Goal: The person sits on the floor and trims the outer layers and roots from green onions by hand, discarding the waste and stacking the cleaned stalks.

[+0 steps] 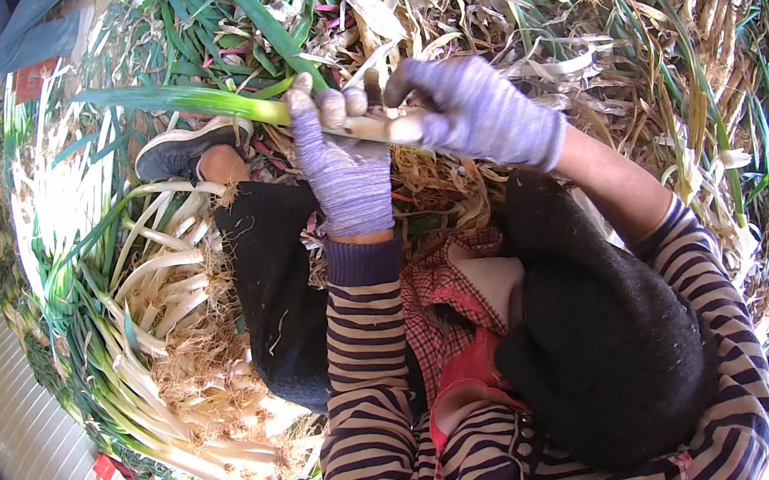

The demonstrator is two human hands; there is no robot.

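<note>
A long green onion [256, 109] lies level across both hands, its green leaf end pointing left and its pale base to the right. My left hand [345, 176], in a striped lavender knit glove, holds the stalk from below with the fingers curled over it. My right hand [485, 115], gloved alike with dirty fingertips, has its thumb and forefinger at the white base. Whether it grips the stalk or a loose skin there, I cannot tell. Stringy roots [416, 168] show under the right hand.
Many white-stemmed onions with roots [182, 286] are heaped at my left. Dry husks and leaves [473, 11] litter the floor ahead, with green leaves [188, 17] farther left. My shoe [185, 152] stands beside the heap. Another person's trousered legs [43, 13] are at upper left.
</note>
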